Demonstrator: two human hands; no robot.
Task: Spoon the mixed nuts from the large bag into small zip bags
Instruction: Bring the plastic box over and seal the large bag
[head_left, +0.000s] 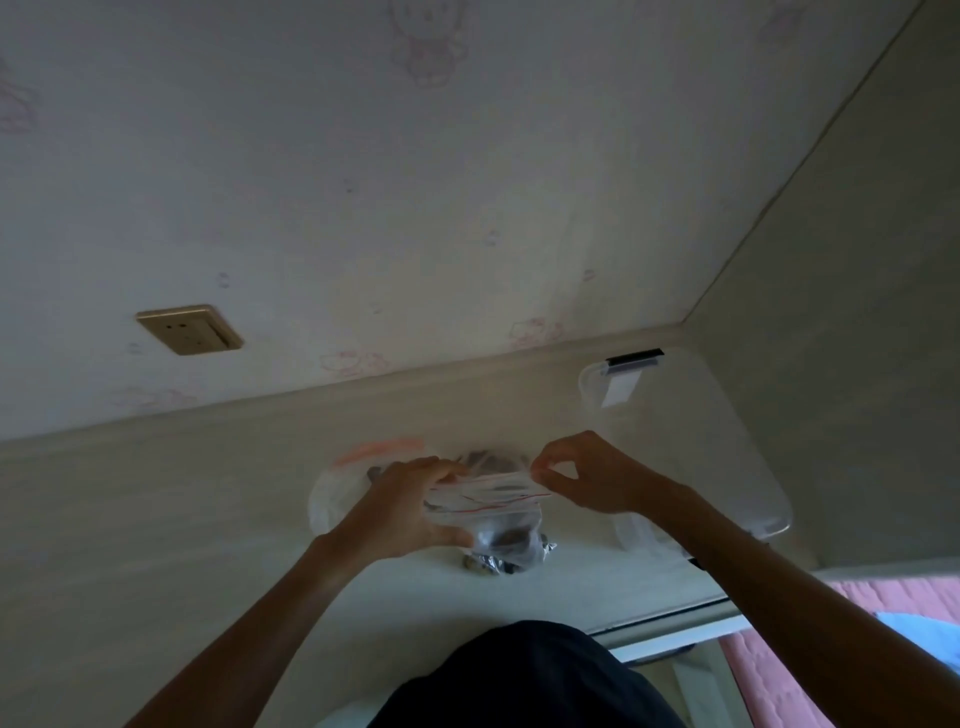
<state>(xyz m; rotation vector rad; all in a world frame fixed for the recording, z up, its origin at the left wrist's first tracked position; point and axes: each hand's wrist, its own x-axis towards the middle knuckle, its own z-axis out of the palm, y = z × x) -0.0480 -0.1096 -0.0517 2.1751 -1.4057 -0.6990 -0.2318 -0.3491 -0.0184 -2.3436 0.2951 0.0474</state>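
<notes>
Left hand (400, 512) + right hand (582, 475) pinch zip bag (488, 514); mouth runs left-right.

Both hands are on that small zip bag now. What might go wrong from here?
1. The small zip bag holds nuts and hangs above the desk; the right hand only pinches its corner, so it may slip and spill.
2. The left hand covers its side, hiding gaps in the seal.

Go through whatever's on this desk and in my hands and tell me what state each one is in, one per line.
small zip bag: held up, some nuts inside, red-lined zip strip pinched at both ends
left hand: grips the bag's left side
right hand: pinches the strip's right end
clear plastic box: on the desk, lid on
</notes>
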